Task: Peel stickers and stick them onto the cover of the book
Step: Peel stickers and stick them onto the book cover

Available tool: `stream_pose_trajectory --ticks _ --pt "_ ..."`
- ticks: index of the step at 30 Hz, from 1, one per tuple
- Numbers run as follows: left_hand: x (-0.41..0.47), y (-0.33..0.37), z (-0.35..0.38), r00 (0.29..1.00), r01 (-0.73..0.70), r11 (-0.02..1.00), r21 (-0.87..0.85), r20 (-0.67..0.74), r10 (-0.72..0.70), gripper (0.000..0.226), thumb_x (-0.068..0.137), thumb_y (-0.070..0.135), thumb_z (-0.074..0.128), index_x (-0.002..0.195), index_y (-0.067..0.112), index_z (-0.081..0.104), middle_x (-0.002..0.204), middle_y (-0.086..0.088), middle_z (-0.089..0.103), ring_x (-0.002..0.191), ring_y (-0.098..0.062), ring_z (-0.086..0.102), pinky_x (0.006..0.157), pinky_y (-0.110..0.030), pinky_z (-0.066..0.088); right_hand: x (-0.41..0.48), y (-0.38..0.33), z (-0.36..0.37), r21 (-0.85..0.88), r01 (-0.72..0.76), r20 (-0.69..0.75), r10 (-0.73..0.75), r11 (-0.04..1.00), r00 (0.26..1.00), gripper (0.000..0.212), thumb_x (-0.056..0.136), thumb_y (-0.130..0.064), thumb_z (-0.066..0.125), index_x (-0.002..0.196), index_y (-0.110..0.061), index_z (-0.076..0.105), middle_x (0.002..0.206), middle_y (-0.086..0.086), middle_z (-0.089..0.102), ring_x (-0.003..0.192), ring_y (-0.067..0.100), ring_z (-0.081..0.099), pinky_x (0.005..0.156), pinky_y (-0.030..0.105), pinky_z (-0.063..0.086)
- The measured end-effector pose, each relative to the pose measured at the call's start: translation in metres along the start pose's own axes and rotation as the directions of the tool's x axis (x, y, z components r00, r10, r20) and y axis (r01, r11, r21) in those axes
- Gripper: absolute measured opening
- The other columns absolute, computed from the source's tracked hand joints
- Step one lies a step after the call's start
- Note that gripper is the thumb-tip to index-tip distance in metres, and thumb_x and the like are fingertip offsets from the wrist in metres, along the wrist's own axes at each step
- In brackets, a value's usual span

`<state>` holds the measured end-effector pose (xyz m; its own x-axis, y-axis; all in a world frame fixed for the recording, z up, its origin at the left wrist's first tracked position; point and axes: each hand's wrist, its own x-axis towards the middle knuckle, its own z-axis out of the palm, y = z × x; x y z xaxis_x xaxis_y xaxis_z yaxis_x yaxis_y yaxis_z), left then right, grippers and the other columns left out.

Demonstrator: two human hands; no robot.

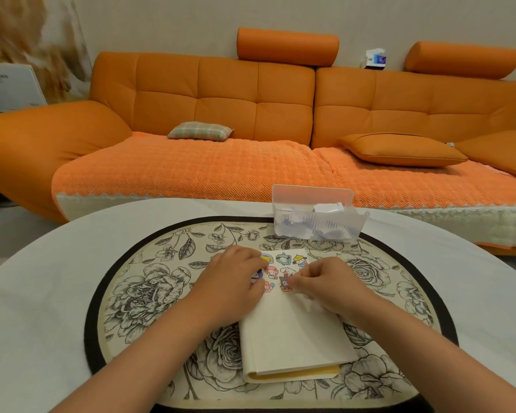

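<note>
The cream book (292, 332) lies closed on the floral mat (149, 293) on the desk (42, 293), cartoon stickers (283, 259) across its far end, where the right hand (329, 286) pinches a brown sticker (286, 287) at the cover between its fingers, while the left hand (236, 275) curls its fingers over the far-left corner; I cannot tell whether they hold anything.

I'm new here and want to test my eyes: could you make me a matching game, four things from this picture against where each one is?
Things:
1 book
2 clear box
3 checked cushion
4 right hand

Places:
A on the sofa seat
B pinching a sticker
C in the middle of the floral mat
D at the mat's far edge

Pairs: 1-C; 2-D; 3-A; 4-B
</note>
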<state>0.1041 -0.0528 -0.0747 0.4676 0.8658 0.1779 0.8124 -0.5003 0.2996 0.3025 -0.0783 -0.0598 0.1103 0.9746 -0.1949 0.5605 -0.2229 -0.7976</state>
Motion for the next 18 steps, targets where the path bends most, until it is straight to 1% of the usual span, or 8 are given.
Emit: stream_pose_trajectory --ticks 4,8,13,18 --pt "0.0001 -0.0012 -0.0005 1.000 -0.006 1.000 0.013 0.003 0.006 0.042 0.101 0.036 0.043 0.143 0.033 0.049 0.150 0.017 0.041 0.140 -0.007 0.025 0.117 -0.032 0.019 0.0045 0.0052 0.0041 -0.179 0.070 -0.012 -0.073 0.981 0.997 0.037 0.087 -0.042 0.073 0.072 -0.008 0.072 0.052 -0.006 0.052 0.049 0.009 0.045 0.054 0.024 0.038" --pt "-0.0009 -0.0007 -0.0013 1.000 -0.018 1.000 0.021 -0.010 0.018 0.043 0.101 0.036 0.043 0.143 0.033 0.049 0.149 0.017 0.042 0.140 -0.007 0.026 0.116 -0.030 0.019 0.0073 0.0054 0.0068 -0.263 0.084 -0.023 -0.093 0.961 0.995 0.037 0.089 -0.044 0.070 0.062 -0.019 0.065 0.051 -0.009 0.053 0.053 0.010 0.048 0.058 0.028 0.040" --pt "-0.0016 -0.0004 -0.0009 1.000 -0.019 1.000 0.011 -0.011 0.019 0.042 0.102 0.035 0.042 0.143 0.032 0.049 0.148 0.016 0.042 0.140 -0.007 0.026 0.117 -0.030 0.021 0.0074 0.0051 0.0077 -0.346 0.125 -0.021 -0.141 0.930 0.990 0.038 0.089 -0.048 0.070 0.062 -0.022 0.063 0.055 -0.008 0.054 0.057 0.008 0.049 0.059 0.031 0.039" --pt "-0.0020 0.0007 -0.0015 1.000 -0.019 1.000 0.019 -0.004 0.019 0.042 0.102 0.035 0.041 0.144 0.032 0.048 0.150 0.016 0.040 0.140 -0.007 0.024 0.117 -0.029 0.021 0.0070 0.0033 0.0054 -0.346 0.166 0.022 -0.169 0.923 0.985 0.038 0.090 -0.047 0.068 0.062 -0.023 0.062 0.056 -0.008 0.052 0.057 0.008 0.046 0.059 0.030 0.037"
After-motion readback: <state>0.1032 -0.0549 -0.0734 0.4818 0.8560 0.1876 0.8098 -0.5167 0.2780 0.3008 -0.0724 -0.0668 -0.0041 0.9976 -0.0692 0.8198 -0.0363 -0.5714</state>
